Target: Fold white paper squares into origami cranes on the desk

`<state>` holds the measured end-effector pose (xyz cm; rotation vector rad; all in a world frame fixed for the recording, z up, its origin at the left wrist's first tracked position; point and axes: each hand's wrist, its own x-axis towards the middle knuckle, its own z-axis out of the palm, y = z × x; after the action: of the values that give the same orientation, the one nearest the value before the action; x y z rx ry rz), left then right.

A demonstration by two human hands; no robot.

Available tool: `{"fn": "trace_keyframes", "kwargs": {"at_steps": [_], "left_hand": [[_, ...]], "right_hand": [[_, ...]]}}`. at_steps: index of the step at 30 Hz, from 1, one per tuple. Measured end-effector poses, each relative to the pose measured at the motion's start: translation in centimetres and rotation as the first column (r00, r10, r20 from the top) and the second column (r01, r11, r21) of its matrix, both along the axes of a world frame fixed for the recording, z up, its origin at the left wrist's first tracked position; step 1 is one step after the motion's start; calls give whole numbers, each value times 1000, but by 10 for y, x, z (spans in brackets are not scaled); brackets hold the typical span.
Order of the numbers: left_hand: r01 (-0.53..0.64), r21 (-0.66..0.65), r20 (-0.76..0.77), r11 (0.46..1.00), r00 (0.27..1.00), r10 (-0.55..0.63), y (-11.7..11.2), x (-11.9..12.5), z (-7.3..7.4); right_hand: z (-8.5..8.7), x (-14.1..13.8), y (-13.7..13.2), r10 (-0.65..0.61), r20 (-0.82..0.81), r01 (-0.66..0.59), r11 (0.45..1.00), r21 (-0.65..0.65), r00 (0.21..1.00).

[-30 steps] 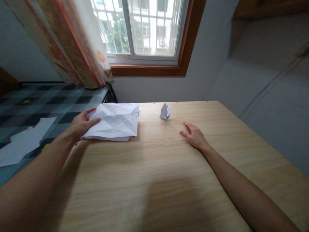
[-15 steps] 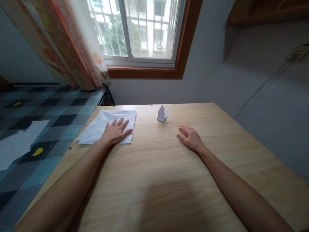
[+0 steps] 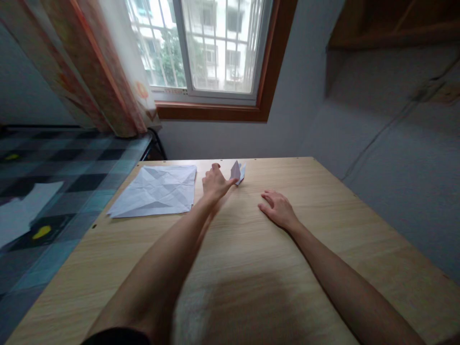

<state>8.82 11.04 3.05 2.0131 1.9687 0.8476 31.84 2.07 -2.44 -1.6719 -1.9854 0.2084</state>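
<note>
A small folded paper figure (image 3: 235, 171) with pointed tips stands near the far edge of the wooden table. Just left of it is my left hand (image 3: 215, 183), thumb stretched toward the figure and fingers loosely bent apart from the thumb. The thumb tip overlaps the figure's base, but whether it touches is unclear. Creased white paper sheets (image 3: 158, 191) lie flat in a stack at the table's far left. My right hand (image 3: 278, 208) rests on the tabletop, right of the figure, its fingers slightly curled and holding nothing.
The wooden table (image 3: 230, 249) reaches to the wall under a barred window (image 3: 219, 52). At left, a checked bed cover (image 3: 64, 163) carries more white paper (image 3: 39, 201). A curtain (image 3: 97, 72) hangs by the window, and a cable (image 3: 377, 134) runs down the right wall.
My left hand has lifted off the paper stack and moved right to the folded figure, uncovering the creased top sheet. My right hand stays in place while the view shifts slightly.
</note>
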Motion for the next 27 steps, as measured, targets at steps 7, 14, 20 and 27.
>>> {"fn": "trace_keyframes", "kwargs": {"at_steps": [7, 14, 20, 27], "left_hand": [[64, -34, 150, 997, 987, -58, 14, 42, -19], [150, -46, 435, 988, 893, -115, -20, 28, -16], [270, 51, 851, 961, 491, -184, -98, -9, -16], [239, 36, 941, 970, 318, -113, -114, -17, -27]], "right_hand": [[-3, 1, 1, -10, -22, 11, 999, 38, 1000], [-3, 2, 2, -16, -29, 16, 1000, 25, 999], [5, -20, -9, 89, -256, -76, 995, 60, 962], [4, -89, -35, 308, -828, -437, 895, 86, 468]]}}
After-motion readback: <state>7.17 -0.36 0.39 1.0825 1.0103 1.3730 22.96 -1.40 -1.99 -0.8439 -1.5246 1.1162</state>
